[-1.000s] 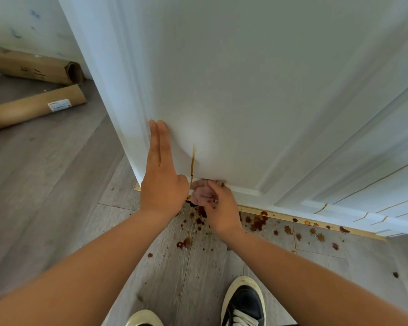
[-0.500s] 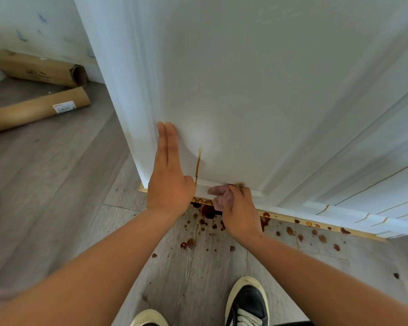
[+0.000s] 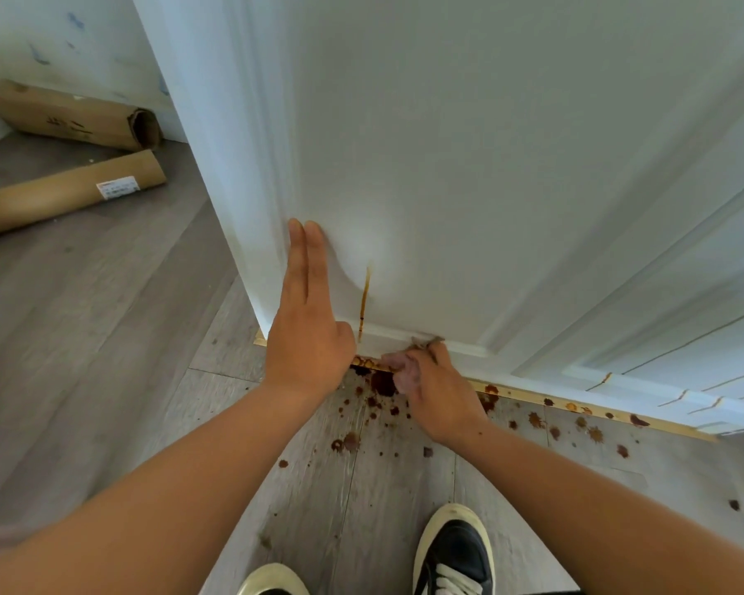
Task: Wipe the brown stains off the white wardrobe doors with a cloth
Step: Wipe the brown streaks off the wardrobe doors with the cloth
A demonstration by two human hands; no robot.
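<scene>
Dark shoe [image 3: 454, 551] nearest, on the grey floor [image 3: 104, 337] in front of the door [image 3: 447, 165]. Brown splatters [image 3: 381, 382] on the floor just under the door's bottom edge. Right hand [image 3: 441, 390] at the door's bottom rail, grip curled tight round a crumpled pinkish cloth [image 3: 404, 371], cloth touching the rail. Left hand [image 3: 308, 324] just left of it, grip fully open, fingers straight and flat on the door panel, holding nothing. Brown drip streak [image 3: 365, 298] on the door, just right of the left hand. Two cardboard tubes [image 3: 61, 199] on the floor, well left of the door.
</scene>
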